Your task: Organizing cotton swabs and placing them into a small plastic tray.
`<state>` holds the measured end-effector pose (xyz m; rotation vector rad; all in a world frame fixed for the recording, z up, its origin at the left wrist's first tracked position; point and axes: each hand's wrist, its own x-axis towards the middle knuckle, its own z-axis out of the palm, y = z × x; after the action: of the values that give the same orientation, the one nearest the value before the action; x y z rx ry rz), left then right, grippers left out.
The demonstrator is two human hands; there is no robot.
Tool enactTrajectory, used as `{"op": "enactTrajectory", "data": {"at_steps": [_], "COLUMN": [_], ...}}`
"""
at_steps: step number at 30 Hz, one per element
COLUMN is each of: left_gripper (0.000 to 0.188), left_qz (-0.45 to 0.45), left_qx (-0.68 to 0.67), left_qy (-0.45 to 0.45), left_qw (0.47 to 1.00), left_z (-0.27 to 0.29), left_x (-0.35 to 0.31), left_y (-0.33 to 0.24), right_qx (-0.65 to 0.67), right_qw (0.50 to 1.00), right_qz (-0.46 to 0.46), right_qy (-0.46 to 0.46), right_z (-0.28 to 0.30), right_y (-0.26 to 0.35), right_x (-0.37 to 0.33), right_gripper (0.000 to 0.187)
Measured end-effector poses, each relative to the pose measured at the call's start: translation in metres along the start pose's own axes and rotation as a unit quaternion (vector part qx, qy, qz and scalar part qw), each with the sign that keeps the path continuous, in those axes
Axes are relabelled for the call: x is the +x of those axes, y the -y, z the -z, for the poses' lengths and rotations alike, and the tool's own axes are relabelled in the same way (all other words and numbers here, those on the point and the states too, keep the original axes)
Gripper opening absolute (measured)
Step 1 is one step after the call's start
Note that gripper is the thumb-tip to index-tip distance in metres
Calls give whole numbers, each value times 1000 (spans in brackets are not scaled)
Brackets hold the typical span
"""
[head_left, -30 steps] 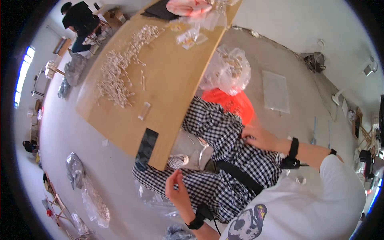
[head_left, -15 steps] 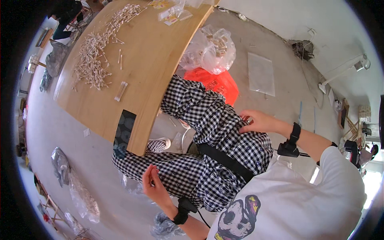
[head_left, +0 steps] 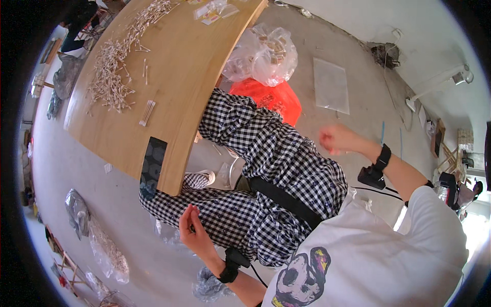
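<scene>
My left hand hovers over my left thigh near the table's corner. Its fingers are loosely curled with a gap at the thumb, and nothing shows in them. Smeared by motion, my right hand is raised beside my right thigh, off the checked trousers; its grip cannot be read. A heap of cotton swabs spreads along the wooden table. Nearer me, several swabs lie side by side in a neat row, and a couple of loose ones rest beyond it.
Clear plastic packets lie at the table's far end. On the floor beside the table are a filled clear bag, a red bag and a flat clear bag. A dark patterned strip sits at the table corner. A white lamp stands right.
My right hand has lifted off my thigh and moved away to the right. The left hand stays nearly in place. The view has shifted slightly.
</scene>
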<state>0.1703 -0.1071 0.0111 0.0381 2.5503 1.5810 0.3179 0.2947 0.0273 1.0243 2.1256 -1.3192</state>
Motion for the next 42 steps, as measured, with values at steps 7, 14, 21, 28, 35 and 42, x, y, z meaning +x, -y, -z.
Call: {"op": "enactTrajectory", "data": {"at_steps": [7,14,21,28,35,42], "left_gripper": [16,14,15,14,13,12], "left_qz": [-11,-29,-37,-97,-119,-149], "left_qx": [20,82,111,158,212,234], "left_qy": [-7,-6,-3,-16,-9,-1], "left_qw": [1000,996,993,983,970,961], "left_z": [-2,-5,-7,-17,-18,-21], "left_x": [3,1,0,8,2,0], "left_y": [2,-1,-12,-10,-5,-7], "right_qx": [110,104,475,607,457,462], "right_qw": [949,924,863,790,883,882], "right_qz": [-103,-153,-173,-87,-72,-62], "right_qy": [276,334,-18,1,-78,-76], "right_z": [1,-5,-48,-84,-84,-84], "right_y": [-41,-88,-60,-197,-102,-71], "right_x": [-29,-36,-42,23,-7,3], "right_gripper": [26,30,40,46,66,65]}}
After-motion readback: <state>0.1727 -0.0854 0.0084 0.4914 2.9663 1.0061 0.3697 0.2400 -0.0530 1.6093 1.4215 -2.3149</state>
